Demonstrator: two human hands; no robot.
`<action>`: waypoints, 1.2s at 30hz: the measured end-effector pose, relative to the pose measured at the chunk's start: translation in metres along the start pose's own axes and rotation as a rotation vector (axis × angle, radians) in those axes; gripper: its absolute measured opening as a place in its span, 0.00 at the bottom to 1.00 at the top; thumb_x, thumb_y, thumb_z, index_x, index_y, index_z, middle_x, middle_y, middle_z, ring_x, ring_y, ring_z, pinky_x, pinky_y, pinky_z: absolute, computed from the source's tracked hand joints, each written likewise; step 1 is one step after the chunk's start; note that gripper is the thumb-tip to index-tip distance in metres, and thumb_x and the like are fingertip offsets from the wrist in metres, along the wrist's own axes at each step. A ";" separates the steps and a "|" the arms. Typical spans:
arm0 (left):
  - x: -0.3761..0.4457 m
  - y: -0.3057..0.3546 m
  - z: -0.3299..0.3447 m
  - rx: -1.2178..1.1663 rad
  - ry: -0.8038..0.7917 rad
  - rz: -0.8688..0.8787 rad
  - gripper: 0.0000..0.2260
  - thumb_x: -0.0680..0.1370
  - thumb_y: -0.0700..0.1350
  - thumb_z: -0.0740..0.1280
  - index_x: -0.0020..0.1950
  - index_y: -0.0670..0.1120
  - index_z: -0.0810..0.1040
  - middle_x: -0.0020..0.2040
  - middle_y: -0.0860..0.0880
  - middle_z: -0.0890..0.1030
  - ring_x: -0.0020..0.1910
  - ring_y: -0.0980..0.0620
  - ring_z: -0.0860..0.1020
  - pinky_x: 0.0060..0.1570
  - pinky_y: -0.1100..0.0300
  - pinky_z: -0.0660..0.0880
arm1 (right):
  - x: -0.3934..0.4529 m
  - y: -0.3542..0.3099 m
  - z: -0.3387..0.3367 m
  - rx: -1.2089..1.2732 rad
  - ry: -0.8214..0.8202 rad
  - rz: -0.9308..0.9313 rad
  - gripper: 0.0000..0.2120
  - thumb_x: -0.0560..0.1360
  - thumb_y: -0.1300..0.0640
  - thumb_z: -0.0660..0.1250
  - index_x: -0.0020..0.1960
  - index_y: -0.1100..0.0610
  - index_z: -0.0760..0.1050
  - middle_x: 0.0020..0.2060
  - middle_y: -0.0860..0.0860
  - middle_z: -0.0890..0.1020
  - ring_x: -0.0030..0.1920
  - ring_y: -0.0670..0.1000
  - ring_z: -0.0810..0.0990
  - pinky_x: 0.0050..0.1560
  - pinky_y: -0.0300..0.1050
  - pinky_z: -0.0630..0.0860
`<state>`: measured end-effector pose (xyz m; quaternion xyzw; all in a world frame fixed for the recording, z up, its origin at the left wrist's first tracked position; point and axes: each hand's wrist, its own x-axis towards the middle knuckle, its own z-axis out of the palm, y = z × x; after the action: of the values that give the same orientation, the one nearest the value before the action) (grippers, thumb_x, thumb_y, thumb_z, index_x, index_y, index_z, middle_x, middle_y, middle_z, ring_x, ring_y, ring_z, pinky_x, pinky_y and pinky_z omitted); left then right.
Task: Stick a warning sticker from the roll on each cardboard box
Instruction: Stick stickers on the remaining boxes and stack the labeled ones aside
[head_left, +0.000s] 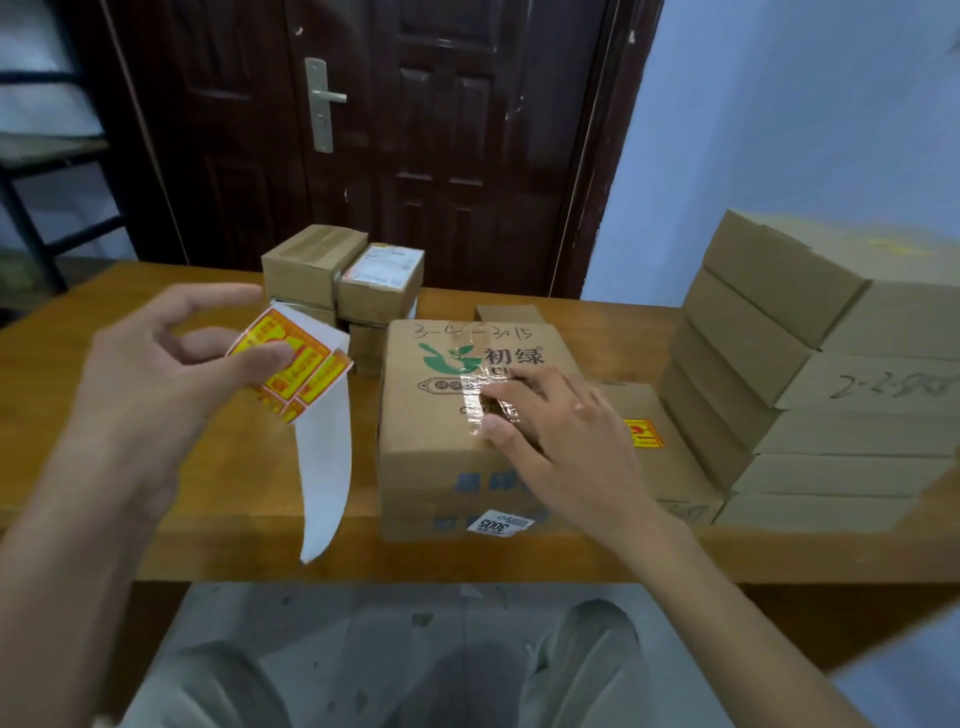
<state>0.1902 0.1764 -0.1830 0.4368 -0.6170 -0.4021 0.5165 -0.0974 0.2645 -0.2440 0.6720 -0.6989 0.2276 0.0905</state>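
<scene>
My left hand (156, 374) is raised above the table's left side and pinches a strip of red-and-yellow warning stickers (298, 364); a bare white backing tail (324, 467) hangs down from it. In the middle stands a cardboard box with a green logo (431, 415), taped across its top. My right hand (561, 431) lies on that box's top near the tape, fingers straight. Just right of it a lower cardboard box (670, 467) carries a red-and-yellow sticker (642, 432) on top.
The wooden table (104, 312) holds a pile of small cardboard boxes (343, 280) at the back centre and a tall stack of flat boxes (810, 395) at the right. A dark door (415, 130) stands behind the table. My knees show below its front edge.
</scene>
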 end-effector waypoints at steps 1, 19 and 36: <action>0.000 0.010 0.005 -0.054 0.000 0.040 0.19 0.71 0.48 0.79 0.60 0.57 0.83 0.43 0.52 0.89 0.43 0.56 0.87 0.60 0.53 0.77 | 0.000 0.001 -0.003 0.092 0.027 0.025 0.22 0.84 0.36 0.54 0.70 0.43 0.76 0.70 0.44 0.76 0.69 0.46 0.74 0.68 0.53 0.77; 0.007 0.002 0.082 0.064 -0.323 0.193 0.22 0.73 0.53 0.80 0.64 0.58 0.79 0.49 0.55 0.88 0.54 0.54 0.85 0.55 0.55 0.79 | 0.037 -0.025 -0.017 0.623 0.160 -0.045 0.19 0.76 0.41 0.76 0.64 0.37 0.73 0.56 0.26 0.75 0.61 0.38 0.77 0.55 0.31 0.76; 0.005 -0.024 0.076 0.258 -0.352 0.459 0.29 0.70 0.43 0.82 0.65 0.65 0.77 0.61 0.54 0.80 0.61 0.68 0.78 0.59 0.77 0.70 | 0.032 -0.022 -0.022 0.459 0.272 -0.061 0.13 0.78 0.47 0.76 0.61 0.46 0.83 0.55 0.38 0.82 0.57 0.42 0.81 0.54 0.44 0.80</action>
<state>0.1172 0.1680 -0.2148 0.2719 -0.8253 -0.2627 0.4195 -0.0822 0.2452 -0.2066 0.6588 -0.5900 0.4655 0.0355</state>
